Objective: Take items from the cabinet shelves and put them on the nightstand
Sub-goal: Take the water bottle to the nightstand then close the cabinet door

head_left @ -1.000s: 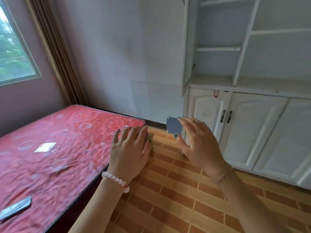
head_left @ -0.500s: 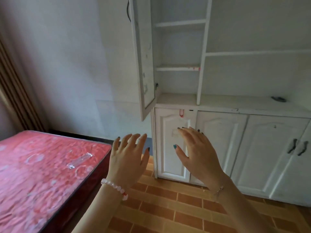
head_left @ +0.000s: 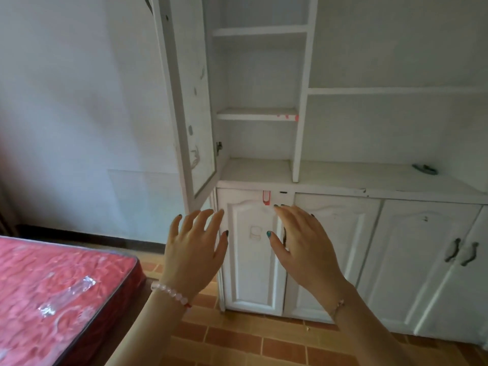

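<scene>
Both hands empty: left hand (head_left: 194, 249) and right hand (head_left: 303, 247) spread, grasping nothing. Shelves nearly bare; one dark item (head_left: 425, 169) remains near cabinet ledge's (head_left: 343, 178) right end. Nightstand unseen.

Bedroom in a home. White built-in cabinet (head_left: 343, 180) against the wall: open shelves above, panelled doors with dark handles below, one glazed upper door (head_left: 192, 101) swung open. Left of the cabinet, a bed with a red mattress (head_left: 52, 294) under clear plastic wrap. Terracotta floor tiles (head_left: 250, 342) run beneath the cabinet. Plain whitewashed wall (head_left: 79, 101) behind the bed.
</scene>
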The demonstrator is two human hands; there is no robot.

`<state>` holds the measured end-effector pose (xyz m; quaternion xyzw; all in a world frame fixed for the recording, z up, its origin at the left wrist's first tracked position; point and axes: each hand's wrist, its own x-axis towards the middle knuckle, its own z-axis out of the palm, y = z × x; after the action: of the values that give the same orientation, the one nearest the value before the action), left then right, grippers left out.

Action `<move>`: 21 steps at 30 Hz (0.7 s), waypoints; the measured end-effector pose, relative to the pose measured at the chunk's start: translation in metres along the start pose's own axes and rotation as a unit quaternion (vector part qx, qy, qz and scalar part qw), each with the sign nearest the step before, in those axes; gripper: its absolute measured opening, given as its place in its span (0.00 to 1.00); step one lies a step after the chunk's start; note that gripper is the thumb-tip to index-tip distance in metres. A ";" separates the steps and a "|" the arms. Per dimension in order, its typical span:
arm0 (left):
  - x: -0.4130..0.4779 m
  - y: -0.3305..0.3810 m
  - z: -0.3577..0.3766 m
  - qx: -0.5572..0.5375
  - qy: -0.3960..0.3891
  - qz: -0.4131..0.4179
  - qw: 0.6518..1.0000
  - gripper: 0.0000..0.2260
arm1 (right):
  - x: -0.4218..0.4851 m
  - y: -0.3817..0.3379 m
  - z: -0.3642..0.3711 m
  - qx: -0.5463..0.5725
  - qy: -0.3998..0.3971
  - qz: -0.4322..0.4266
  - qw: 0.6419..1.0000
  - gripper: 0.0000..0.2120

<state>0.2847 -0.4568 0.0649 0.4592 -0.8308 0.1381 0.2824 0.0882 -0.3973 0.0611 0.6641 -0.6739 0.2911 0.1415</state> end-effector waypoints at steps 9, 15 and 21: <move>0.144 -0.055 0.055 0.001 0.034 0.040 0.999 0.20 | 0.141 0.025 0.053 -0.011 0.047 0.011 0.999 0.27; 0.199 -0.088 0.061 0.032 0.089 0.048 0.994 0.18 | 0.208 0.021 0.080 0.004 0.078 -0.023 0.997 0.25; 0.213 -0.107 0.056 0.046 0.101 0.019 0.994 0.20 | 0.248 0.009 0.094 0.008 0.086 -0.078 0.993 0.26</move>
<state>0.2665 -0.6874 0.1436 0.4399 -0.7992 0.2269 0.3409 0.0783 -0.6540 0.1287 0.6884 -0.6032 0.3401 0.2159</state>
